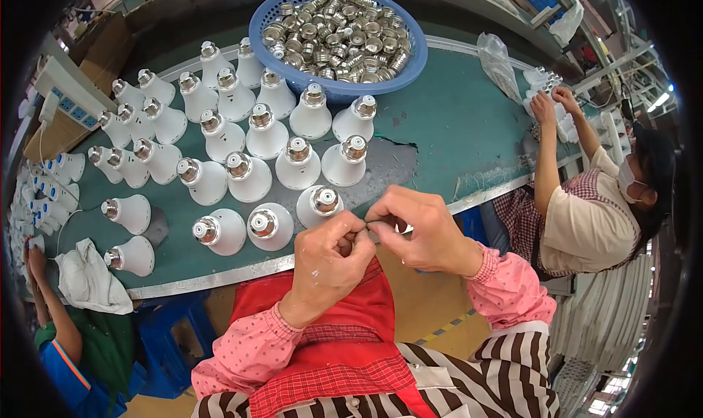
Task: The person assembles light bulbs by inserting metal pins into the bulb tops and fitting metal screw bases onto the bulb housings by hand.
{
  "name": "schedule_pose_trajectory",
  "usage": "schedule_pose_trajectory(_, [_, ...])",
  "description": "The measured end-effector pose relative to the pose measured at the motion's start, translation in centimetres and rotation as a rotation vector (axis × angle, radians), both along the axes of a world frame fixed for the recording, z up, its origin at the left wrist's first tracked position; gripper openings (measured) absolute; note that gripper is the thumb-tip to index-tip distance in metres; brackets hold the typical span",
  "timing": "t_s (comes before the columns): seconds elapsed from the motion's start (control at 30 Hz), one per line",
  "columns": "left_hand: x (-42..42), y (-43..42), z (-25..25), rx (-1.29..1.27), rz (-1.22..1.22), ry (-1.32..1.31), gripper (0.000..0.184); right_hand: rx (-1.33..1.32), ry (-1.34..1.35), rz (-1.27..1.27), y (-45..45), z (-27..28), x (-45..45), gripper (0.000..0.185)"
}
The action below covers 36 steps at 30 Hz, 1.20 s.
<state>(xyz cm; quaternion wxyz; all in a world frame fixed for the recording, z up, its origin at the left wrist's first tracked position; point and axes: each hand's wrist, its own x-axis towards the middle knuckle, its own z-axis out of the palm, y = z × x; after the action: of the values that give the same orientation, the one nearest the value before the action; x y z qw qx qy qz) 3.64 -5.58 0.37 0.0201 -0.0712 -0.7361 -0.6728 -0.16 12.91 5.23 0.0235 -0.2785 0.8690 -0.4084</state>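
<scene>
My left hand [333, 260] and my right hand [423, 230] meet in front of the table's edge, above the red apron [366, 301]. Thumb and fingers of both are pinched together, fingertips touching or nearly so. Whatever lies between them is too small and covered to make out. A bit of white shows within the curl of my right fingers. Just beyond my left hand stands a white LED bulb [316, 207] with a silver screw cap, partly hidden by that hand. Several more such bulbs [270, 226] stand in rough rows, caps upward or tilted.
A blue basket [265, 56] of loose metal screw caps [340, 37] sits at the back. A power strip [69, 107] is at left, a white cloth [91, 279] at the front left edge. Co-workers sit on both sides; the right one's hands [545, 109] are near other bulbs.
</scene>
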Motion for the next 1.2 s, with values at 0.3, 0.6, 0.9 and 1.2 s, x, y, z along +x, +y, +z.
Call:
schedule_pose_trajectory(0.3, [0.2, -2.3, 0.5, 0.219, -0.202, -0.306, 0.008, -0.214, -0.642, -0.031, 1.4, 1.0, -1.0, 0.008])
schedule_pose_trajectory(0.6, [0.7, -2.0, 0.2, 0.231, -0.177, -0.287, 0.010, -0.091, -0.299, -0.032, 0.4, 1.3, 1.7, 0.016])
schedule_pose_trajectory(0.9, [1.1, -1.9, 0.5, 0.155, -0.184, -0.259, 0.013, -0.010, 0.167, 0.028, -1.0, -0.8, 2.1, 0.018])
schedule_pose_trajectory(1.2, [0.4, -2.1, 0.5, 0.340, -0.177, -0.333, 0.009, -0.069, -0.058, -0.022, -1.2, 1.8, 2.5, 0.013])
